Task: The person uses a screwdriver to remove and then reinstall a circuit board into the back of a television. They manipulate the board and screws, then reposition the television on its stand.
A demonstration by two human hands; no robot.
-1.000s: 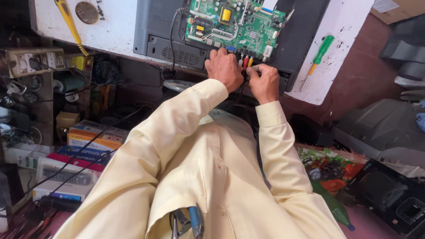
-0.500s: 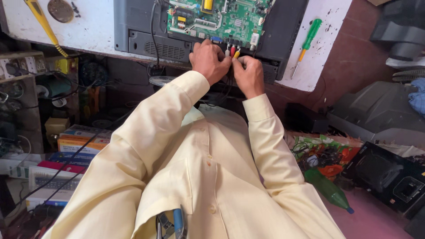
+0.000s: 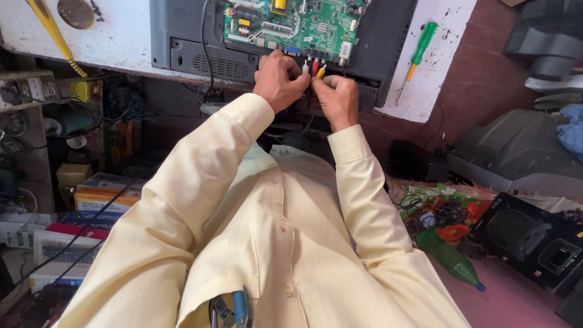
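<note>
A green circuit board (image 3: 291,27) lies in the open back of a dark flat screen set (image 3: 388,36) on a white bench. At the board's near edge stand white, red and yellow plugs (image 3: 313,67). My left hand (image 3: 279,79) pinches the white plug. My right hand (image 3: 336,100) pinches the yellow plug, and the red one shows between the two hands. Both arms wear pale yellow sleeves.
A green-handled screwdriver (image 3: 416,58) lies right of the set. A yellow-handled tool (image 3: 51,33) and a round metal disc (image 3: 76,12) lie at far left. Boxes (image 3: 103,194) are stacked lower left; a green bottle (image 3: 449,258) and dark casings (image 3: 534,243) sit at right.
The view has shifted, so the board sits higher in frame. Both hands stay at the coloured plugs, fingers closing more tightly on them.
</note>
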